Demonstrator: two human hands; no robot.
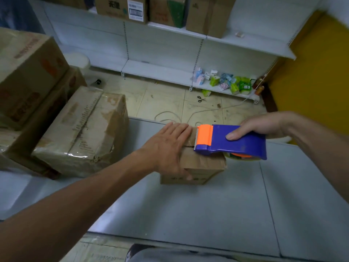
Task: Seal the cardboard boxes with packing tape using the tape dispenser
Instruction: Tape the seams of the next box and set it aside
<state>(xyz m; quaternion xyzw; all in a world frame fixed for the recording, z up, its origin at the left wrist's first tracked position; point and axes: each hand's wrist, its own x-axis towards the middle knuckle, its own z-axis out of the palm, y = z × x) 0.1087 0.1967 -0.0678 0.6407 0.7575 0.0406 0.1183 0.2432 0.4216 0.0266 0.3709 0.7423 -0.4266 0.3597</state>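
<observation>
Plainly, the small brown cardboard box (204, 163) sat near the far edge of the grey tabletop (188, 214), with the left hand (170, 146) pressed flat on its lid, fingers (181, 129) straight. The right hand (258, 127) had its fingers curled round the blue-and-orange plastic tape dispenser (236, 142), toothed blade at the lid seam. That blade lay just beside the left fingertips and might nick them. A hard pull might slide the box or lay tape off the seam.
</observation>
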